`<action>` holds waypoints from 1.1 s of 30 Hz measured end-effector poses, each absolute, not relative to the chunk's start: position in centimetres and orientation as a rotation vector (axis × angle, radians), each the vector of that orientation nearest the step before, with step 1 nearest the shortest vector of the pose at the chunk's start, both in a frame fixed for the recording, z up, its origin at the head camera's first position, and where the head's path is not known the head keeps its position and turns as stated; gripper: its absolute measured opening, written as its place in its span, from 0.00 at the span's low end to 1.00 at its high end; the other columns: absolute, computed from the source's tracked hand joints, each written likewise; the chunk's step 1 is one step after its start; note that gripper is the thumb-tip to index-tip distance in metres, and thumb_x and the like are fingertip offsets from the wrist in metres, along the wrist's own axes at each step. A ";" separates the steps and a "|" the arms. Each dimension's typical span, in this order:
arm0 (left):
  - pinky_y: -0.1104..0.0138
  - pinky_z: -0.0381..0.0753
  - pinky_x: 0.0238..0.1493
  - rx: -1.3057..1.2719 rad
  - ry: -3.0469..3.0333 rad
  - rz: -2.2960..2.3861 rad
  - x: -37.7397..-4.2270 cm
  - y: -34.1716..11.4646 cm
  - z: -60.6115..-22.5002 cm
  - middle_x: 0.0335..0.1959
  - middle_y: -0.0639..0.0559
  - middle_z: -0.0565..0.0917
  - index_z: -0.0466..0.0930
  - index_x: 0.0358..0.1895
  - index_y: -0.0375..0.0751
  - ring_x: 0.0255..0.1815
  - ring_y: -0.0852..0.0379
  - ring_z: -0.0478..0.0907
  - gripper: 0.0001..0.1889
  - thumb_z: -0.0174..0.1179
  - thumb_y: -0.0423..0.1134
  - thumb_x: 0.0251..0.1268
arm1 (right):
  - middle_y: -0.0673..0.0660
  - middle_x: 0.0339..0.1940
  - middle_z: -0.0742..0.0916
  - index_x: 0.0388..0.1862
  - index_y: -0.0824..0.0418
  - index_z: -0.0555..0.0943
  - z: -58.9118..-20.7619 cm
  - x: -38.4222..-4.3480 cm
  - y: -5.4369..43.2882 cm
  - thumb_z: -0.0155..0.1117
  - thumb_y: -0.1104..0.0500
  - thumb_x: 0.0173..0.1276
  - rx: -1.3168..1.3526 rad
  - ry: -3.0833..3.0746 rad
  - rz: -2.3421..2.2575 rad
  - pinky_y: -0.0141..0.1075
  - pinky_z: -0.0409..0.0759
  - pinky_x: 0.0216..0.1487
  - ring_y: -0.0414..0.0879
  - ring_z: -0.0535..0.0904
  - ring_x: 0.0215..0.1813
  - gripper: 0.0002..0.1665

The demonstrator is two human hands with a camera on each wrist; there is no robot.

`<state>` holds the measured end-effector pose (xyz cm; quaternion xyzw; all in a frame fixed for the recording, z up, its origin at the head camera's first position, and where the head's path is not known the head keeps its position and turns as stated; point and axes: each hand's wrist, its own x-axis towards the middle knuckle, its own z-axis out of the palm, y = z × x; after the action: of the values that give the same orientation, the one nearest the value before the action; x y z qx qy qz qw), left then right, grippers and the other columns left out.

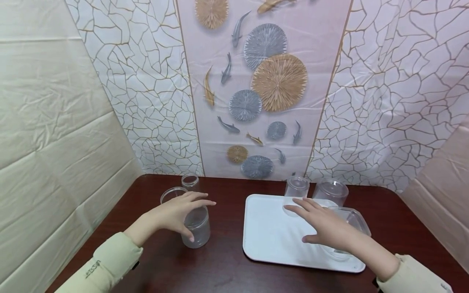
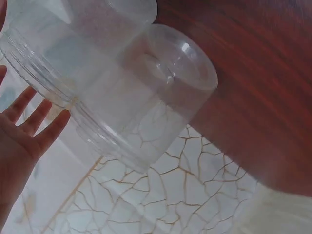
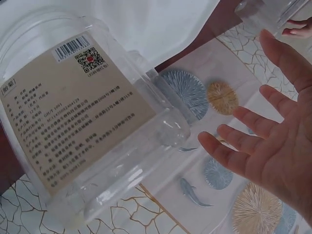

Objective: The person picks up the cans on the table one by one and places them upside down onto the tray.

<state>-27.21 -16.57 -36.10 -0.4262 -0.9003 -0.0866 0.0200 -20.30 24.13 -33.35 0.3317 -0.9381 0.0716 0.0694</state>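
Observation:
On the left, my left hand [image 1: 179, 211] hovers beside a clear plastic jar [image 1: 198, 234], fingers spread and overlapping its rim in the head view. Two more clear jars stand behind it, one wider [image 1: 169, 194] and one slim [image 1: 190, 181]. The left wrist view shows fingertips near the rim of a jar [image 2: 187, 68]. Over the white tray [image 1: 269, 232], my right hand [image 1: 326, 226] is spread with nothing in it. A squarish clear jar [image 1: 357, 221] with a printed beige label [image 3: 78, 107] is partly hidden behind that hand and forearm.
At the tray's back right stand a slim clear jar [image 1: 296, 188] and a wider one [image 1: 331, 193]. The dark red wooden table [image 1: 227, 268] ends at a patterned curtain [image 1: 256, 101] behind and pale cloth [image 1: 55, 122] on the left.

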 end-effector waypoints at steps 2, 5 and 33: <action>0.47 0.69 0.61 -1.349 -2.774 -0.166 -27.3 -16.3 -35.9 0.69 0.46 0.65 0.62 0.68 0.60 0.69 0.44 0.62 0.55 0.78 0.56 0.25 | 0.67 0.66 0.71 0.66 0.55 0.67 -33.4 -20.3 24.2 0.78 0.58 0.45 0.997 -2.821 0.230 0.61 0.73 0.53 0.67 0.67 0.65 0.48; 0.46 0.68 0.61 -1.374 -2.769 -0.036 -27.3 -15.9 -35.5 0.68 0.45 0.66 0.63 0.67 0.60 0.68 0.43 0.63 0.54 0.79 0.53 0.25 | 0.66 0.66 0.72 0.66 0.55 0.67 -33.7 -20.4 24.2 0.78 0.57 0.45 1.001 -2.823 0.243 0.61 0.73 0.53 0.66 0.67 0.65 0.48; 0.60 0.77 0.52 -1.621 -2.653 0.505 -28.5 -14.6 -34.9 0.57 0.54 0.73 0.69 0.60 0.62 0.56 0.53 0.70 0.48 0.78 0.60 0.23 | 0.67 0.65 0.72 0.66 0.56 0.67 -34.9 -20.1 23.9 0.78 0.60 0.44 1.086 -2.850 0.310 0.63 0.71 0.55 0.67 0.67 0.64 0.48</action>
<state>-28.45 -14.60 -34.92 -0.5146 -0.8423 0.1604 -0.0039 -20.12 23.92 -34.89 0.3541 -0.9289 0.1011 0.0381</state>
